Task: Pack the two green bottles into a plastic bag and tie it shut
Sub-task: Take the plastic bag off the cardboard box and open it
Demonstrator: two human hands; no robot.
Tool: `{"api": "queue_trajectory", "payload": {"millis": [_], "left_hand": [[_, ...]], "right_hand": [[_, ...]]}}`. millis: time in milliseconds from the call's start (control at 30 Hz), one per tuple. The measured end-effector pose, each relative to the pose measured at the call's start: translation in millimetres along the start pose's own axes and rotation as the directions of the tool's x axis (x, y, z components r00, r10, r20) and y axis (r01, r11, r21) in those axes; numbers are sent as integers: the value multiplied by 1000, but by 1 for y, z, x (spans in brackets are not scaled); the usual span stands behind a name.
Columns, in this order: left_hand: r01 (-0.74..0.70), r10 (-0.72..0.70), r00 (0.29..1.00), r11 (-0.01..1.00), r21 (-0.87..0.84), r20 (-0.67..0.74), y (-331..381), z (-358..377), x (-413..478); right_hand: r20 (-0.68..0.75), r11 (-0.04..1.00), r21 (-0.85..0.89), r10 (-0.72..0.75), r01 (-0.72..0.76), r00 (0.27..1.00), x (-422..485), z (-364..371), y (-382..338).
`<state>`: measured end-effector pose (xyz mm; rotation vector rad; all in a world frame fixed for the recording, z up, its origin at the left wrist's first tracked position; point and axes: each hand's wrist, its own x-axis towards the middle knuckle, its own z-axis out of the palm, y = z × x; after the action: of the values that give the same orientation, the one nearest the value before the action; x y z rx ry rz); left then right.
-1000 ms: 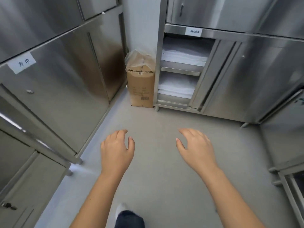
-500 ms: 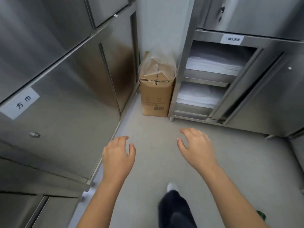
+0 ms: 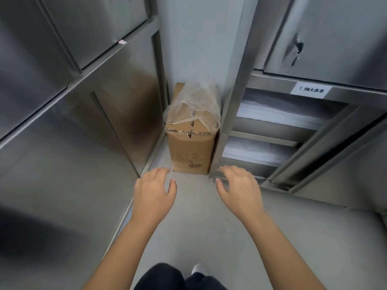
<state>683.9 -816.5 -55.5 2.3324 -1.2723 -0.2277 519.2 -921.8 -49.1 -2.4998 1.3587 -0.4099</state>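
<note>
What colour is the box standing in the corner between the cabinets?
Brown, like plain cardboard. The box shows best in the head view.

I have one view only, from the wide-angle camera on my head. It looks forward and steeply down at the floor in a corner. My left grip and right grip sit close beneath it at centre. The cardboard box stands near at 12 o'clock, with steel cabinets at 9 o'clock and 3 o'clock.

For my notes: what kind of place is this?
Probably a linen storeroom: stainless steel cabinets line both sides, folded white linen lies on open shelves, and a cardboard box stands in the corner.
</note>
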Motion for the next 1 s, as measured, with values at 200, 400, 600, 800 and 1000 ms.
{"api": "queue_trajectory", "payload": {"millis": [200, 400, 600, 800, 1000], "left_hand": [[40, -39, 999, 999, -23, 28, -30, 5, 89], [-27, 28, 995, 999, -21, 91, -72, 5, 192], [-123, 125, 986, 992, -18, 111, -95, 8, 287], [-168, 183, 970, 981, -99, 159, -96, 29, 354], [-214, 220, 968, 975, -63, 120, -98, 67, 418]], "right_hand": [[48, 1000, -14, -16, 17, 999, 95, 31, -11], [54, 998, -33, 54, -52, 997, 183, 61, -42], [22, 993, -57, 108, -106, 994, 261, 89, -58], [12, 988, -58, 141, -140, 990, 322, 112, -48], [34, 991, -26, 132, -132, 991, 383, 141, -19]]}}
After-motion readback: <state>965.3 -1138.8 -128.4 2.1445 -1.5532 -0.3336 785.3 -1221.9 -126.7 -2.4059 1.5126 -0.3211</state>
